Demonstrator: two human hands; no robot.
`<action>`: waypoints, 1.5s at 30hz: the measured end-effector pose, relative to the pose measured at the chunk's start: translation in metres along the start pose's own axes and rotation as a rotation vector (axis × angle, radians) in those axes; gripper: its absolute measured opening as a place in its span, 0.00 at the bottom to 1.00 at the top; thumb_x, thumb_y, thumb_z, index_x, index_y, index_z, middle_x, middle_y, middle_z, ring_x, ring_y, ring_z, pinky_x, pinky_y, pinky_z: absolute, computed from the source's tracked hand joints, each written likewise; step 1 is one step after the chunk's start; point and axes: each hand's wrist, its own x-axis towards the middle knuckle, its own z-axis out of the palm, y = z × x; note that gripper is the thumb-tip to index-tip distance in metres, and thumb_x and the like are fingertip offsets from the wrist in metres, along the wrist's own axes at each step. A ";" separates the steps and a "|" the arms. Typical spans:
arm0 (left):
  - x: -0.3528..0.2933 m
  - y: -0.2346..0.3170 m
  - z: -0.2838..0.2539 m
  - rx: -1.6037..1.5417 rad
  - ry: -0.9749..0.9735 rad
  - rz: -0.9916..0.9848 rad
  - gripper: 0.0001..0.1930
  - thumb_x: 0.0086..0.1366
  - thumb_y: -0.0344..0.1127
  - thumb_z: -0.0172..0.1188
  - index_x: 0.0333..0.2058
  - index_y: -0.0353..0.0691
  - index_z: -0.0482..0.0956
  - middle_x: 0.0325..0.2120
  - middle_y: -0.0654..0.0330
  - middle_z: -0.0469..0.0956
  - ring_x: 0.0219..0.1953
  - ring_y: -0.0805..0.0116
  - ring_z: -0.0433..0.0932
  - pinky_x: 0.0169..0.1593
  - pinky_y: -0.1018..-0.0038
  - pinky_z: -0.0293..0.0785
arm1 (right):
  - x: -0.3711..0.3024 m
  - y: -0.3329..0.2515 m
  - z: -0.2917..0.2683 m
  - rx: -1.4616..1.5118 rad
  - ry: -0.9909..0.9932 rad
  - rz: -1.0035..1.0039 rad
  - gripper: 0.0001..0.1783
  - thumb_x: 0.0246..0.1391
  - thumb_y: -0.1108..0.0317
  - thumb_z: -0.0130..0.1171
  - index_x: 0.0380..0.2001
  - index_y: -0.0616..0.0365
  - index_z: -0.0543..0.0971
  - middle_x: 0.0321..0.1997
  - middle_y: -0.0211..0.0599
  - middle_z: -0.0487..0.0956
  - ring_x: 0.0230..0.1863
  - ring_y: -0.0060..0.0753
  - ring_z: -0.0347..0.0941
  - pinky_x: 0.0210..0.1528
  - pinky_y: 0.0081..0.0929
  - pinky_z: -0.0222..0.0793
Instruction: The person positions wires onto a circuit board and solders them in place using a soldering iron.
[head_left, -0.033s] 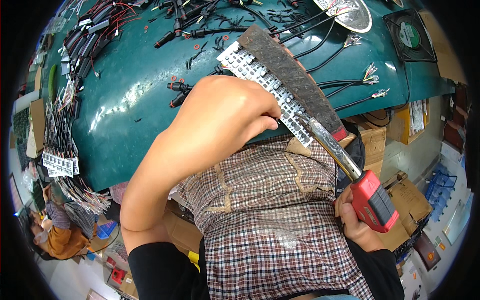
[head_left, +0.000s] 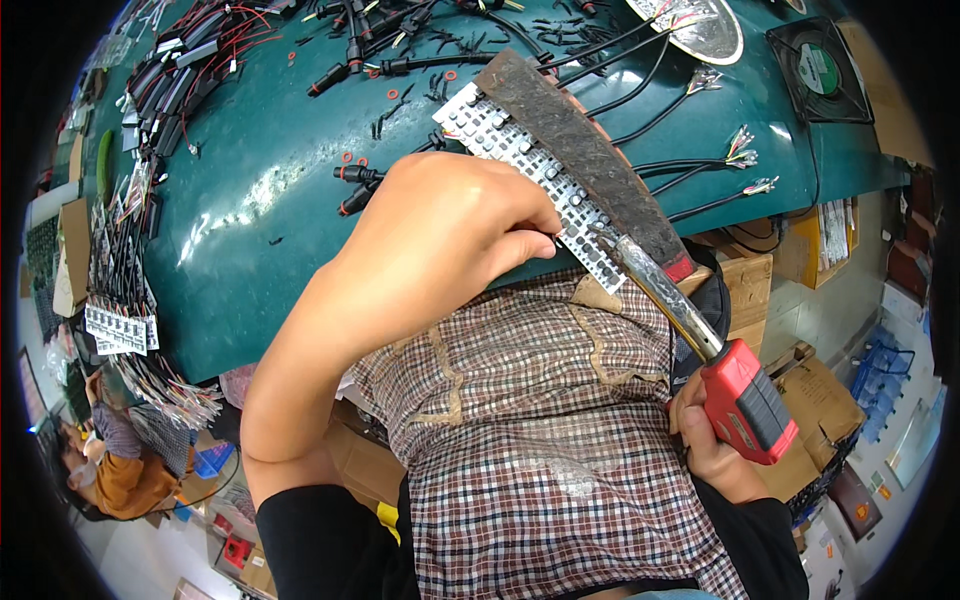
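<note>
A glossy green desk [head_left: 260,240] fills the upper view, strewn with black cables [head_left: 690,165] whose stripped ends fan out, and small red rings [head_left: 393,94]. A silvery dish [head_left: 715,42] sits near the far edge, with a square black fan [head_left: 820,70] to its right. Wire bundles and more white boards [head_left: 120,328] crowd the left edge.

A white circuit board [head_left: 530,155] lies aslant at the desk's near edge, alongside a dark bar [head_left: 580,140]. The left hand [head_left: 465,205] has thumb and fingers drawn close beside the board; whether they pinch anything I cannot tell. The right hand [head_left: 705,440] is clamped round the red-and-black handle of a soldering iron [head_left: 745,400], its tip at the board's near end.

Below, a checked apron [head_left: 540,450] covers the lap. Cardboard boxes [head_left: 815,400] stand at right; a co-worker [head_left: 135,470] sits at lower left.
</note>
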 end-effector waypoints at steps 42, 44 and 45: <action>-0.022 0.021 0.032 0.237 0.342 0.054 0.11 0.48 0.25 0.76 0.32 0.39 0.86 0.25 0.62 0.82 0.26 0.65 0.79 0.28 0.71 0.74 | -0.009 0.002 0.008 0.109 0.055 0.190 0.12 0.50 0.72 0.68 0.40 0.60 0.83 0.32 0.39 0.81 0.31 0.45 0.78 0.34 0.37 0.73; -0.022 0.022 0.032 0.256 0.329 0.049 0.11 0.48 0.25 0.75 0.32 0.39 0.86 0.25 0.62 0.81 0.26 0.65 0.79 0.28 0.71 0.74 | -0.008 0.004 0.009 0.094 0.056 0.164 0.13 0.50 0.72 0.69 0.40 0.60 0.83 0.31 0.39 0.81 0.31 0.45 0.78 0.34 0.37 0.73; -0.022 0.022 0.032 0.257 0.329 0.049 0.11 0.48 0.25 0.75 0.32 0.39 0.86 0.25 0.62 0.81 0.26 0.65 0.79 0.28 0.71 0.74 | -0.008 0.004 0.010 0.079 0.056 0.139 0.13 0.49 0.72 0.69 0.40 0.60 0.83 0.31 0.39 0.81 0.31 0.45 0.78 0.34 0.37 0.73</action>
